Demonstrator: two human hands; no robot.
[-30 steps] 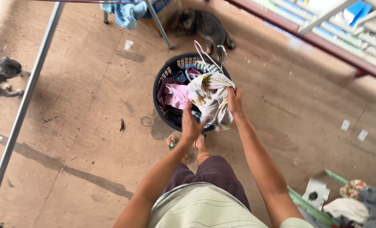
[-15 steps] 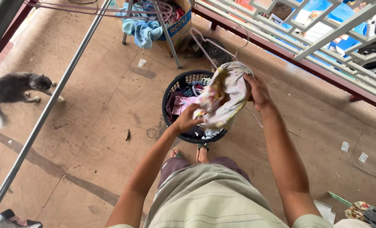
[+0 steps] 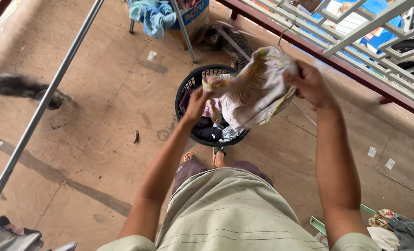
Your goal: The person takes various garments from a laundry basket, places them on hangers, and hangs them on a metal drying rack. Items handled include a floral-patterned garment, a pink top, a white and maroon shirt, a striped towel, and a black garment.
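1. Our left hand [image 3: 198, 100] is closed on one corner of a pale, flower-printed cloth [image 3: 256, 88], pinching it between thumb and fingers.
2. Our right hand [image 3: 311, 83] grips the opposite upper edge of the same cloth in a fist, so the cloth hangs stretched and bunched between our two hands.
3. A thin wire hanger [image 3: 283, 32] shows just above our right hand, and a length of it runs down below that hand's wrist; how it sits in the cloth we cannot tell.
4. Directly beneath our hands stands a round black laundry basket [image 3: 188, 83] on the wooden floor [image 3: 104, 130], with pink, dark and checked clothes [image 3: 211, 130] piled inside it.
5. Beyond the basket, past our left hand, a striped cat [image 3: 225, 42] lies beside a cardboard box [image 3: 193, 18] and a heap of blue cloth [image 3: 149, 16].
6. Far off to the left of our left hand a grey cat [image 3: 23, 88] is blurred on the floor, near a slanting metal pole [image 3: 49, 97].
7. A white railing [image 3: 356, 28] runs past our right hand on its outer side.
8. Down by our right elbow lies a small pile of crumpled fabrics [image 3: 395, 227].
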